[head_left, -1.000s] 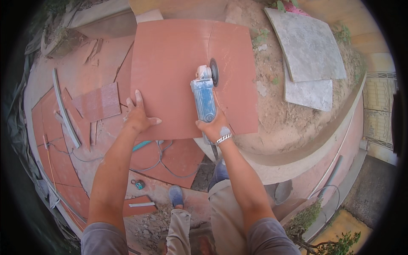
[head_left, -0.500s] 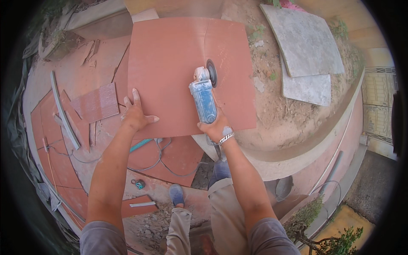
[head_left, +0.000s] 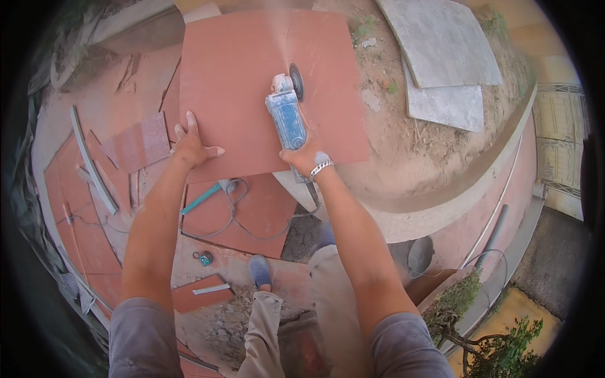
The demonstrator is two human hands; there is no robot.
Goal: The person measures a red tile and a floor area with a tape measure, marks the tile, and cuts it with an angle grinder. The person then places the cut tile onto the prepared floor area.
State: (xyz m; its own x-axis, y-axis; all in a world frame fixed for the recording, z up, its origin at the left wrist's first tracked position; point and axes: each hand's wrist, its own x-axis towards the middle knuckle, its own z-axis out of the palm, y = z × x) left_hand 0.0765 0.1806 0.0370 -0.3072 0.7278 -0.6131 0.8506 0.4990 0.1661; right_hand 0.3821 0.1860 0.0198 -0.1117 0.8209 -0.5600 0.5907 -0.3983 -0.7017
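Observation:
A large reddish-brown tile (head_left: pixel 233 88) lies in front of me. My right hand (head_left: pixel 304 154) is wrapped round the rear body of a blue angle grinder (head_left: pixel 287 116), which is coated in pale dust. The grinder's dark cutting disc (head_left: pixel 296 82) stands on edge at the tile's surface, right of centre. Pale dust sprays from it toward the far edge, along a thin line on the tile. Whether the disc has passed through the tile I cannot tell. My left hand (head_left: pixel 192 146) rests with fingers spread on the tile's near left edge, holding nothing.
Two grey slabs (head_left: pixel 441 44) lie on soil at the far right, beyond a curved concrete curb (head_left: pixel 409 223). More red tiles (head_left: pixel 252 217) and a looping grey cable (head_left: pixel 234 214) lie below the tile. A tape measure (head_left: pixel 205 257) is near my shoe (head_left: pixel 259 271). At left rests a metal strip (head_left: pixel 93 160).
The whole scene has shifted up and slightly left in view. The grinder and both hands keep nearly the same places on the tile, and the dust spray continues.

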